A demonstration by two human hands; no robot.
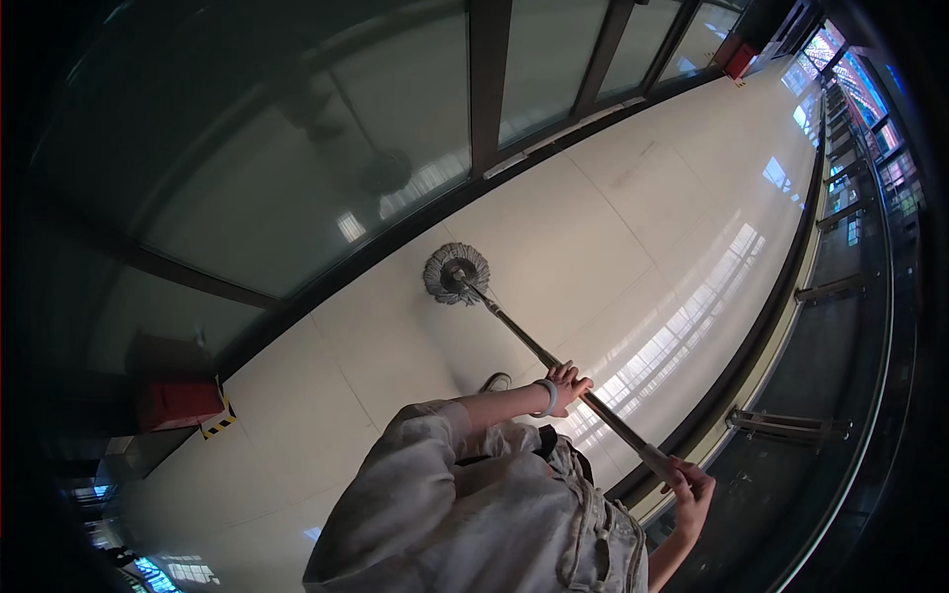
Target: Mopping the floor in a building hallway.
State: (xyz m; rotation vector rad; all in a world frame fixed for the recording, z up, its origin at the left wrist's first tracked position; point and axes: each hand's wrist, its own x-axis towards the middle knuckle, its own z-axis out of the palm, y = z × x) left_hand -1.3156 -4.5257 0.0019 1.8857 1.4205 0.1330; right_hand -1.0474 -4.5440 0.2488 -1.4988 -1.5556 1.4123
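A round string mop head [456, 273] with grey strands lies on the pale tiled floor [549, 244], near the foot of the glass wall. Its long metal handle [523, 335] runs from there down to the right, across the front of my body. My left hand [569, 387], with a light bangle at the wrist, is closed round the middle of the handle. At the grey grip on the handle's upper end is my right hand [688, 491], its fingers wrapped about it. A shoe tip [495, 382] shows beside my left forearm.
A dark-framed glass wall [489, 89] runs along the left. Beside it stands a red box [182, 402] with a yellow-black striped edge; another red box [735, 58] is far off at the upper right. A glass railing with a metal handrail [888, 296] borders the right side.
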